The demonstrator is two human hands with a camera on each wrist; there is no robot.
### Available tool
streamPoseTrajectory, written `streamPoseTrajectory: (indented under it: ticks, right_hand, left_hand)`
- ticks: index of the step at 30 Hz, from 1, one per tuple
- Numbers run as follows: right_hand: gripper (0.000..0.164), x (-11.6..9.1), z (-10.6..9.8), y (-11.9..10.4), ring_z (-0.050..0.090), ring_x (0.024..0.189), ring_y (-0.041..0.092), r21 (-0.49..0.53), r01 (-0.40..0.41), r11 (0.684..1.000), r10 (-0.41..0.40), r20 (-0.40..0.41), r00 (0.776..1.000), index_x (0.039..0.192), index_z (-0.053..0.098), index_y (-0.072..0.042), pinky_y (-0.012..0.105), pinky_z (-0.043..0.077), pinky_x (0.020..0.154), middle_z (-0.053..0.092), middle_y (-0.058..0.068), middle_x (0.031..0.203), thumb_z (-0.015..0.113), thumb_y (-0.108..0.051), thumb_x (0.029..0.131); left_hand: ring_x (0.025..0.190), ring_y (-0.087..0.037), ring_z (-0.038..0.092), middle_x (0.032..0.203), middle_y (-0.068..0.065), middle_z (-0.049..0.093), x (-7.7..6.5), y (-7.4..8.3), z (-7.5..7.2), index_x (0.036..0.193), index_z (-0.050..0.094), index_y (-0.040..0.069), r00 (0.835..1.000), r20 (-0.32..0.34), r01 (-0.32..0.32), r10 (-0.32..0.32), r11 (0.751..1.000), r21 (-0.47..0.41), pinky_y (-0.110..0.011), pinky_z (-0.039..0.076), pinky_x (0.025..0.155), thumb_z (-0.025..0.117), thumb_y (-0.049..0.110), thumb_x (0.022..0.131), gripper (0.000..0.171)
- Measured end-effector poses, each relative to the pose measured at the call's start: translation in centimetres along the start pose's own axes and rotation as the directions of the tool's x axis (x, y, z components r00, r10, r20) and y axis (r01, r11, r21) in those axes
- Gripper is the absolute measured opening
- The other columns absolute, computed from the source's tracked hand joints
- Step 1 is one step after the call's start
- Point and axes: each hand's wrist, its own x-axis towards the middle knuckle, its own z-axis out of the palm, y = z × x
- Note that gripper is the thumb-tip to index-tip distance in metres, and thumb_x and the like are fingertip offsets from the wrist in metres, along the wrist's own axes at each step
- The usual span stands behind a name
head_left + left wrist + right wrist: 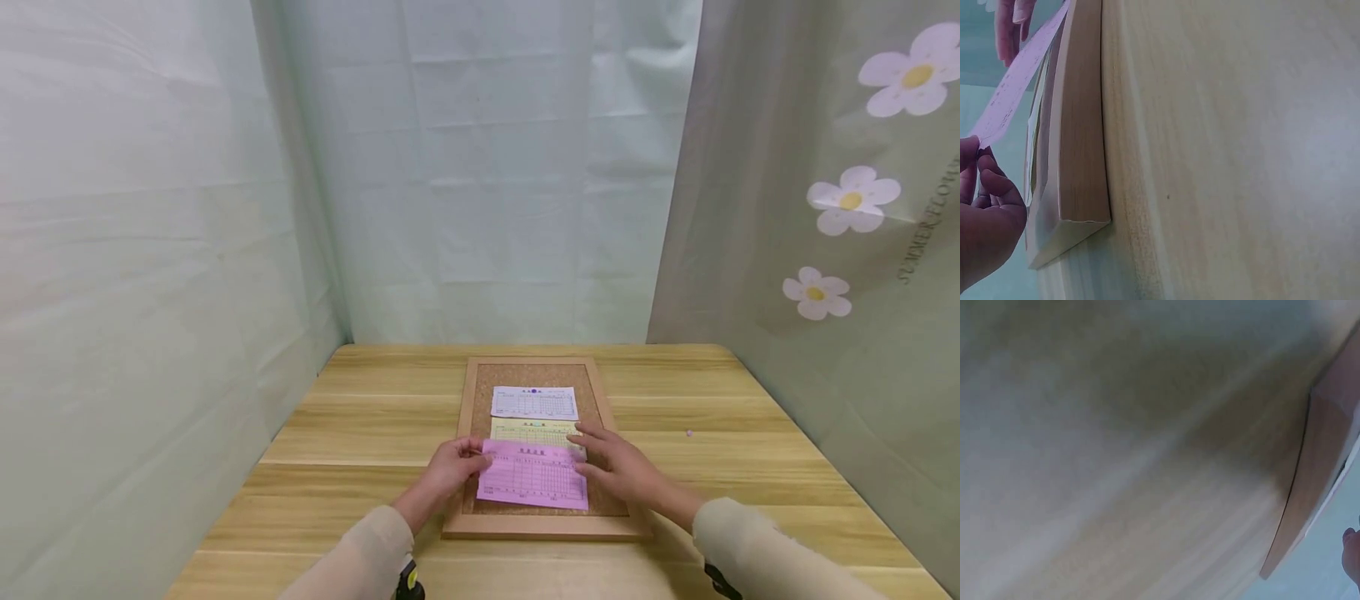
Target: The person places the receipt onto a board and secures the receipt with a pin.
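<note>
A pink printed form is held over the lower part of a wood-framed cork board. My left hand pinches its upper left corner between thumb and fingers; the left wrist view shows the pink form raised at that end above the frame. At the form's right edge, my right hand has its fingers spread and loosely extended, fingertips right by the paper. Beyond the pink form lies a yellow form, partly covered by it. A white form lies higher up on the cork.
The board lies on a wood-grain table. Right of the board is a tiny pink object. Pale curtains hang behind and at both sides, the right one printed with white flowers.
</note>
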Motion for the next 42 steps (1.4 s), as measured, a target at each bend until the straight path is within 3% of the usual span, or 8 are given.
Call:
streamPoseTrajectory:
  ticks: [21, 32, 38, 42]
  right_hand:
    - [0.047, -1.5, 1.3, -0.2, 0.044, 0.134, 0.037, -0.017, 0.074, 0.997, -0.071, 0.142, 0.987, 0.133, 0.063, -0.008, 0.054, 0.035, 0.107, 0.049, 0.014, 0.146, 0.068, -0.034, 0.094]
    - [0.034, -1.7, 1.4, -0.7, 0.057, 0.121, 0.031, -0.083, 0.12, 0.989, -0.106, 0.158, 0.982, 0.121, 0.071, -0.007, 0.05, 0.045, 0.099, 0.061, 0.008, 0.133, 0.067, -0.029, 0.096]
    - [0.032, -1.7, 1.5, -0.8, 0.057, 0.121, 0.031, -0.099, 0.123, 0.987, -0.106, 0.16, 0.981, 0.12, 0.072, -0.007, 0.049, 0.045, 0.099, 0.062, 0.007, 0.133, 0.066, -0.029, 0.096]
    - [0.031, -1.8, 1.6, -0.7, 0.057, 0.122, 0.03, -0.109, 0.128, 0.986, -0.111, 0.152, 0.982, 0.119, 0.073, -0.008, 0.048, 0.045, 0.099, 0.062, 0.006, 0.133, 0.067, -0.029, 0.096]
  left_hand:
    - [0.074, -0.014, 0.058, 0.083, -0.005, 0.063, 0.0, -0.7, 0.5, 0.102, 0.063, -0.009, 1.0, 0.021, 0.014, -0.015, 0.999, 0.03, -0.028, 0.049, 0.065, 0.066, -0.004, 0.088, 0.016]
    - [0.074, -0.015, 0.059, 0.085, -0.009, 0.064, -0.1, -0.5, 0.5, 0.106, 0.063, -0.01, 1.0, 0.014, 0.027, -0.028, 0.999, 0.037, -0.028, 0.05, 0.066, 0.067, -0.003, 0.088, 0.02]
    - [0.074, -0.015, 0.058, 0.086, -0.008, 0.064, 0.2, -0.8, 0.1, 0.108, 0.062, -0.01, 1.0, -0.025, -0.011, 0.014, 0.994, 0.105, -0.028, 0.05, 0.065, 0.069, -0.004, 0.085, 0.024]
    - [0.073, -0.015, 0.057, 0.089, -0.009, 0.063, 0.3, -0.8, -0.4, 0.112, 0.061, -0.008, 0.999, -0.048, 0.001, 0.007, 0.988, 0.155, -0.028, 0.049, 0.063, 0.071, -0.001, 0.087, 0.028]
